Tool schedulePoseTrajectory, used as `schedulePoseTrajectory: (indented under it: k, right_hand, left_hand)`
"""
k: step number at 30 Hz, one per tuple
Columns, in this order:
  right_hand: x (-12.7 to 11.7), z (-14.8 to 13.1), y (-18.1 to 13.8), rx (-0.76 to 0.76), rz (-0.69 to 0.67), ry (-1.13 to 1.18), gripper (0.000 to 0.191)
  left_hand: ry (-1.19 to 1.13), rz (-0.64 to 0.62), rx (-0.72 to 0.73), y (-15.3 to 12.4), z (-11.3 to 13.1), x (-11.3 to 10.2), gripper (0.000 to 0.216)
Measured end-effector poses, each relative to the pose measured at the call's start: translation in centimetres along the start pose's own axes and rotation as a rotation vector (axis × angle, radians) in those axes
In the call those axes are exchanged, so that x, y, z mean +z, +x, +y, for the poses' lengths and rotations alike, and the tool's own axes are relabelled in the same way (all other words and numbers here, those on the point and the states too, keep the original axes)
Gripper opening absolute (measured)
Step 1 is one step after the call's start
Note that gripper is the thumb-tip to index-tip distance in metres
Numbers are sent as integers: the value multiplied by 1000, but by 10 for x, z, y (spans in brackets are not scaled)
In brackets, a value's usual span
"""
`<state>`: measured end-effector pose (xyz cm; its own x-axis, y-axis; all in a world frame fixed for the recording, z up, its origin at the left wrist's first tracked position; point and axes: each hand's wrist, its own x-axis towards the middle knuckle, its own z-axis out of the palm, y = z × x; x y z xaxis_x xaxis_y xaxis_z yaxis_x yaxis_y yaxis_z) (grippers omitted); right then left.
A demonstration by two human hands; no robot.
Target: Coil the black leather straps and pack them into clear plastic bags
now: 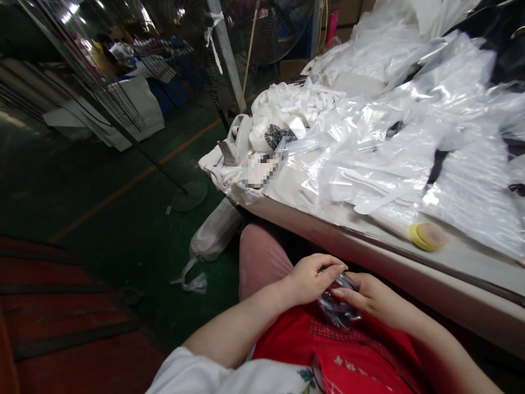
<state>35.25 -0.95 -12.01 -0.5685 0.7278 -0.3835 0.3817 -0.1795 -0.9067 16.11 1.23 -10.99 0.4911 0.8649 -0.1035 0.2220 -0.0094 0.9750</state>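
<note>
Above my lap, both hands are closed around a small dark bundle in shiny clear plastic [341, 317]. My left hand [315, 276] grips it from the left, fingers curled over its top. From the right, my right hand [365, 295] pinches it, with the thumb across its front. A bit of red shows between the two thumbs; whether it belongs to the bundle or to the red apron [361, 366] behind, I cannot tell. The fingers hide much of the bundle, and its contents are not clear.
Clear plastic bags [381, 158] cover much of the table [311, 219] ahead. A yellow tape roll [429, 235] lies near its edge. White straps [295, 106] are heaped at the far left corner. A stand base [188, 196] and a wrapped white roll [215, 232] are on the floor.
</note>
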Motion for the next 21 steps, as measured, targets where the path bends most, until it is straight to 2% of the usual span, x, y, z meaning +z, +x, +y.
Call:
schedulePoseTrajectory:
  k: [2, 4, 6, 8, 10, 12, 14, 15, 16, 18, 21]
  right_hand:
    - [-2, 2, -2, 14, -13, 18, 40]
    - [-3, 5, -4, 35, -22, 79, 38]
    - [-2, 6, -5, 30, -29, 96, 37]
    - [1, 5, -7, 15, -3, 48, 36]
    - [3, 3, -7, 11, 35, -8, 35]
    - [5, 0, -7, 16, 29, -38, 34]
    - [6, -1, -6, 8, -21, -65, 28]
    - [6, -1, -5, 5, -35, -82, 25]
    - [7, 0, -4, 5, -40, -99, 22]
    - [9, 0, -1, 6, -22, -135, 20]
    - [10, -6, 0, 5, -18, -220, 20]
  left_hand:
    - [40, 23, 29, -3, -2, 9, 31]
    - [15, 114, 22, -7, -8, 17, 32]
    - [-68, 209, -34, -9, -15, 21, 33]
    - [-153, 249, -111, -10, -20, 21, 35]
    - [-191, 193, -172, -9, -20, 17, 33]
    - [-176, 39, -221, -9, -17, 12, 30]
    - [-73, -116, -218, -9, -10, 9, 25]
    - [3, -146, -188, -11, -7, 10, 22]
    - [79, -136, -149, -13, -5, 12, 20]
    - [159, -38, -101, -17, -4, 19, 18]
    - [84, 38, -185, -23, -14, 28, 22]
